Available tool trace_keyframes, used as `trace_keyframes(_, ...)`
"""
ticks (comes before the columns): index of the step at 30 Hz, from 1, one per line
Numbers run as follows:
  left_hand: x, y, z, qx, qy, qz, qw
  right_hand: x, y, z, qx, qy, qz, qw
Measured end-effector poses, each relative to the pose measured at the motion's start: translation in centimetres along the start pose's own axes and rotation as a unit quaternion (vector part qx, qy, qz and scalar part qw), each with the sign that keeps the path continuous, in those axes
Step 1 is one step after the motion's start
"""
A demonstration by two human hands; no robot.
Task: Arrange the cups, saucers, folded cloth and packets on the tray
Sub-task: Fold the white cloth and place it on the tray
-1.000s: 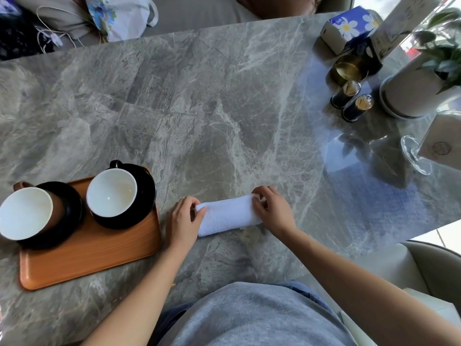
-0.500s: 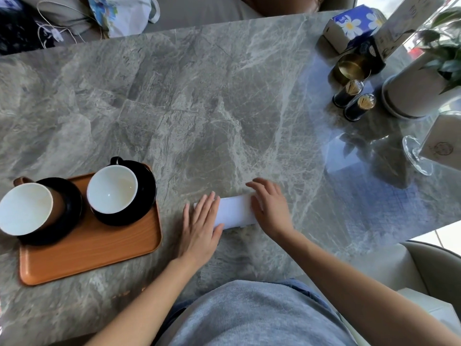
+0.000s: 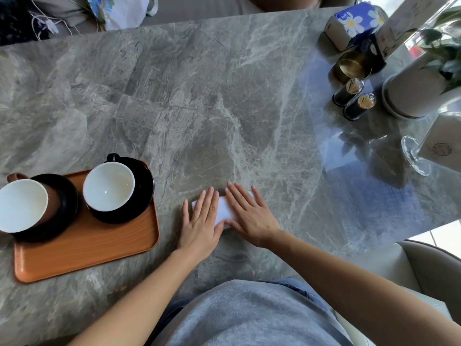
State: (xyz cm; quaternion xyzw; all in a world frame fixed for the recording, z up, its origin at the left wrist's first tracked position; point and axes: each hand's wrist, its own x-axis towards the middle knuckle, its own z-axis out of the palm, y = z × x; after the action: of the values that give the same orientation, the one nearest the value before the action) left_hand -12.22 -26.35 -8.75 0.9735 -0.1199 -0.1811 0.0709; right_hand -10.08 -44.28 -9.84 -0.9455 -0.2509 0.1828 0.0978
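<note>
Cloth (image 3: 225, 208) lies under left hand (image 3: 199, 226) and right hand (image 3: 252, 216); tissue-box lettering (image 3: 344, 17) blurred.

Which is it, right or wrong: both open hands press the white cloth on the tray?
Wrong: the head view shows the white cloth on the table beside the tray, not on it. Left hand and right hand do press it.

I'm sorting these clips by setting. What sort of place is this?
Probably a café or restaurant: toothpick holders and a tissue box stand on the marble table, and cups sit on a serving tray.
</note>
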Motion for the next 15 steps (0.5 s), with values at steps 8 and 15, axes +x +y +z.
trace_keyframes(8,0.4,-0.3,0.2,-0.017,-0.028,0.000,0.999,0.1,0.3,0.4,0.040,0.007,0.021,0.999)
trace_keyframes(15,0.9,0.1,0.0,-0.057,-0.043,-0.028,0.997,0.4,-0.2,-1.2,0.101,-0.009,0.036,0.994)
